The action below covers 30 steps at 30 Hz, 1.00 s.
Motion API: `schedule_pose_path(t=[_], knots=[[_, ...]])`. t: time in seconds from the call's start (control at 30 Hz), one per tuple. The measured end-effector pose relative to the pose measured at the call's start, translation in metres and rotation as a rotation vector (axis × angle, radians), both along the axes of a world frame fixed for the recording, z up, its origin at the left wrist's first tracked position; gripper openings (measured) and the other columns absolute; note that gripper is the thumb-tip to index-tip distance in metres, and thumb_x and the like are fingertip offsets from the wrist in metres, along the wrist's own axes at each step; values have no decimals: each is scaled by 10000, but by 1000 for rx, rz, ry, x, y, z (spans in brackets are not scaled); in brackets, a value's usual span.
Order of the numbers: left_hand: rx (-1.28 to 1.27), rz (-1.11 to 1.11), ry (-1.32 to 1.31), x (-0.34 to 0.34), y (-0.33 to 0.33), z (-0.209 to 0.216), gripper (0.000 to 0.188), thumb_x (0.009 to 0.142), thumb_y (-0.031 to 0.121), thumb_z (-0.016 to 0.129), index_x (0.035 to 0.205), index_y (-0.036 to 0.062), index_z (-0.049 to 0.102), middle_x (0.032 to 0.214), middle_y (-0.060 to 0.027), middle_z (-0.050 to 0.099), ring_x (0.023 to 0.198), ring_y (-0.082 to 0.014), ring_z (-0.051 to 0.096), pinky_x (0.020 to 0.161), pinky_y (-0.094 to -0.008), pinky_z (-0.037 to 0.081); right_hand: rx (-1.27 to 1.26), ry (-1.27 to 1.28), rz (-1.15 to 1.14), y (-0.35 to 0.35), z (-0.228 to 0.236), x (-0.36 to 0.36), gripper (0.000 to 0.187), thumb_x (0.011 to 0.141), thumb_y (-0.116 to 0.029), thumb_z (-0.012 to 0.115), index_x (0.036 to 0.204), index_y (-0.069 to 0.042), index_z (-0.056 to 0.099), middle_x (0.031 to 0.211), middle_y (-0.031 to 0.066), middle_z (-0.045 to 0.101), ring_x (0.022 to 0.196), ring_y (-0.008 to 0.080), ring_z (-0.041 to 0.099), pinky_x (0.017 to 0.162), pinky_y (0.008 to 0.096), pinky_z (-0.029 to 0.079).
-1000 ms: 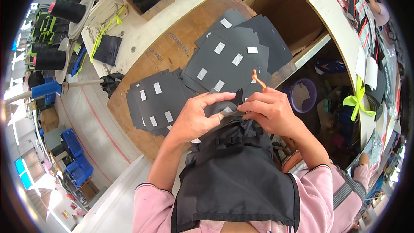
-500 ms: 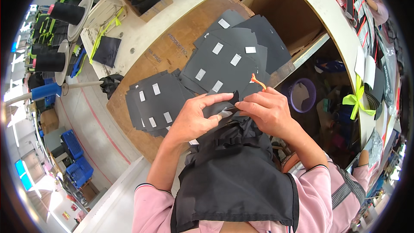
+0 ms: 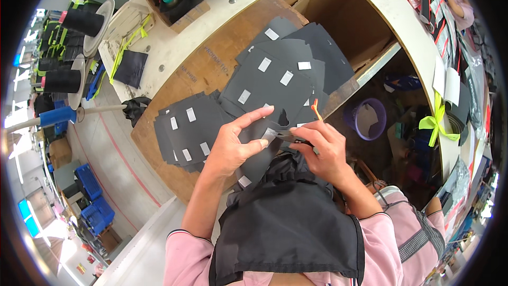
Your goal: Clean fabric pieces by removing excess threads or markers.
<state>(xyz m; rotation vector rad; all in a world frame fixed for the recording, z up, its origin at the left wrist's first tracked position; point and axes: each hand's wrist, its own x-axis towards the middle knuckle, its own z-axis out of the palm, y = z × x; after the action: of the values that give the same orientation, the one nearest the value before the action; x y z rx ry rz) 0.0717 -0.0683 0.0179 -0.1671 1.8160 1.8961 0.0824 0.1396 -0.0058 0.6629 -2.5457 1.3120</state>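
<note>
My left hand (image 3: 233, 145) is over the dark grey panels, index finger and thumb spread apart. Its thumb tip is beside a whitish patch (image 3: 270, 135) on a dark grey piece (image 3: 257, 161) above my lap. Close by on the right, my right hand (image 3: 324, 151) is closed, fingertips together at a thin, dark, narrow part (image 3: 290, 136) that reaches toward the patch. An orange loop (image 3: 316, 109) sticks up behind its fingers, seemingly the handle of a small tool; its kind is partly hidden. A small black pointed scrap (image 3: 283, 117) shows between the hands.
Stacked dark grey panels (image 3: 272, 82) with white patches cover the brown board (image 3: 193, 69); a second stack (image 3: 185, 127) is at left. A cardboard box (image 3: 344, 5) stands behind, a purple bin (image 3: 369, 119) below right. Thread cones (image 3: 82, 23) stand far left. A black apron (image 3: 288, 228) covers my lap.
My left index finger and thumb have spread apart, off the piece they were pinching. My right hand has dropped slightly toward me, its orange-looped thing more upright.
</note>
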Motion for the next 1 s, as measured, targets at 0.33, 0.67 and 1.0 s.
schedule_pose_path(t=[0.33, 0.67, 1.0], knots=[[239, 181, -228, -1, 1, 1, 562, 706, -89, 608, 1250, 39, 539, 1069, -64, 591, 898, -99, 575, 805, -230, 486, 17, 15, -46, -16, 0, 3, 256, 672, -24, 719, 909, -41, 625, 798, 58, 606, 656, 201, 596, 590, 290, 463], [463, 225, -163, 2, -24, -8, 709, 666, -75, 603, 1343, 64, 443, 1301, -79, 464, 1136, -158, 498, 935, -275, 418, -1316, -1520, 261, -14, -77, -13, 314, 879, -268, 609, 1109, -64, 548, 629, -81, 348, 502, 28, 282, 439, 202, 206], [-431, -182, 425, 5, -42, -47, 405, 903, 286, 472, 1264, 110, 524, 1350, -69, 461, 1332, -233, 316, 1103, -441, 88, -1124, -1310, 74, -35, -64, -15, 145, 868, -191, 633, 826, -116, 517, 650, -74, 428, 520, 32, 349, 469, 196, 235]])
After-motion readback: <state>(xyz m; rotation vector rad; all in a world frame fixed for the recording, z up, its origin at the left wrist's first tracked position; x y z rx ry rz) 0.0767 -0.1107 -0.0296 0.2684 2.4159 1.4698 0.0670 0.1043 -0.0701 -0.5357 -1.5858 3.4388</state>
